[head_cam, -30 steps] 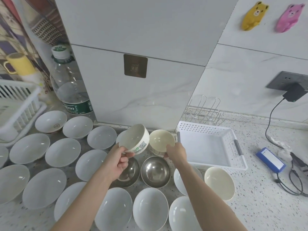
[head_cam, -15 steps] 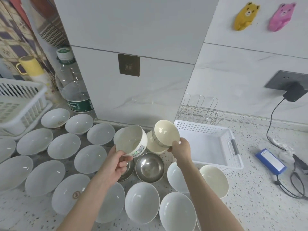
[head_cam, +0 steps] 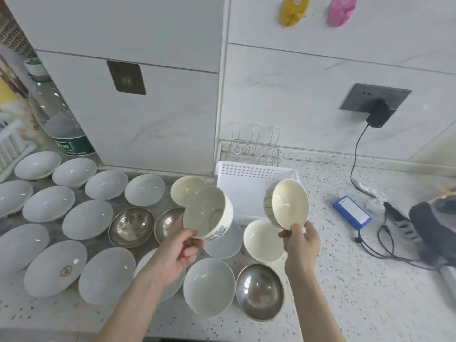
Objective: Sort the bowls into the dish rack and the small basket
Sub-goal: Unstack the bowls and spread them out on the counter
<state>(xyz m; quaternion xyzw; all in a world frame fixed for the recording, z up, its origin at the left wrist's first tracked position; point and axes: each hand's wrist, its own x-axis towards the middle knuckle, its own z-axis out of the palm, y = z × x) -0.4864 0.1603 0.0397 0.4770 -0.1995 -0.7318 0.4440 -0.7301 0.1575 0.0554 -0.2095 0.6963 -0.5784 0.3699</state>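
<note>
Ceramic cream bowl pinched at rim by right hand; left hand clamps plastic tub. Tilted rim-only holds risk slipping onto bowls below.

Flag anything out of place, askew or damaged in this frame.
Nothing looks damaged or spilled. The left hand grips a labelled cream tub, not a proper bowl; the white basket shows nothing inside.

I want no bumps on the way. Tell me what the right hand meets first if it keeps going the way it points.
Probably the white basket: the right hand holding its cream bowl points up and away toward it, though depth is unclear from one view.
</note>
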